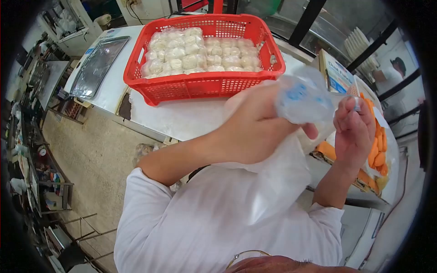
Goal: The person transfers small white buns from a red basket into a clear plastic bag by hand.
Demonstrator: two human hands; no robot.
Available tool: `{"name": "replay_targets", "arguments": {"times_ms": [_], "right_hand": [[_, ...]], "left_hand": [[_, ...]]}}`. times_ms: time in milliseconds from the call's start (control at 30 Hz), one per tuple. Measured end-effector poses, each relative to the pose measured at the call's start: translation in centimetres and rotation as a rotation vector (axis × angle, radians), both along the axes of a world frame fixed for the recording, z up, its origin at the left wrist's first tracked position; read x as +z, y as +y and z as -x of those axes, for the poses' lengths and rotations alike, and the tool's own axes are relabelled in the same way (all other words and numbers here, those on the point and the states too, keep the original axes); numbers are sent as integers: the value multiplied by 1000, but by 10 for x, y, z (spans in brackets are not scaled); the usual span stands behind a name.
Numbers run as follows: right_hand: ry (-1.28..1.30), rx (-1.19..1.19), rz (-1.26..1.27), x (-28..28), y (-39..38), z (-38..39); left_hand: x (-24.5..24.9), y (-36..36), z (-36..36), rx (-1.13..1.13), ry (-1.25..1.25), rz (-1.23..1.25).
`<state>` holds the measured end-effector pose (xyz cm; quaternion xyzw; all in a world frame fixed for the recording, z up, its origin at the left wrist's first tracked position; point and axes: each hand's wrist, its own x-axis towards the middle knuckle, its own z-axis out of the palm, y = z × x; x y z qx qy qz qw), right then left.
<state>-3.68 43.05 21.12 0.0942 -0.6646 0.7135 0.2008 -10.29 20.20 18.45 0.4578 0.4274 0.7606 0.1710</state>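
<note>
My left hand [259, 127] is closed around the gathered neck of a clear plastic bag. The bag's bunched top [302, 98], with blue print on it, sticks out past my fingers. Below my hand, the translucent body of the plastic bag [280, 186] hangs in front of my white shirt; I cannot make out what is inside. To the right, my right hand [355, 125] has its fingers curled in a pinch on the stretched end of the bag's top. Beyond both hands stands a red plastic crate [182, 88] holding bagged, round, pale dough pieces [184, 52].
The crate rests on a white table [154, 120], with a metal tray [100, 66] at its left. Orange oblong items [378, 150] lie in a box at right, near a blue-and-white carton [337, 75]. Behind the glass stands another person [391, 75]. Shelving [34, 159] lines the left.
</note>
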Motion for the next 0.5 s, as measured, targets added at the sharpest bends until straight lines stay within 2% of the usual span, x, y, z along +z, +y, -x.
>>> {"name": "replay_targets", "arguments": {"times_ms": [67,200,267,300,367,433,500], "right_hand": [[97,-6,37,2,5,2],[-35,-73,137,0,25,18],[6,41,149,0,29,20],[0,10,153,1,31,16],[62,34,76,8,28,12],[94,-27,133,6,17,15],[10,-27,92,-2,19,23]], "left_hand": [[8,-22,1,153,-160,-123],[9,-47,7,197,-328,-42],[19,-35,-6,636,-236,-59],[22,-36,-11,607,-243,-48],[28,-43,-10,590,-198,127],[27,-30,-7,601,-198,121],[21,-25,0,629,-203,111]]}}
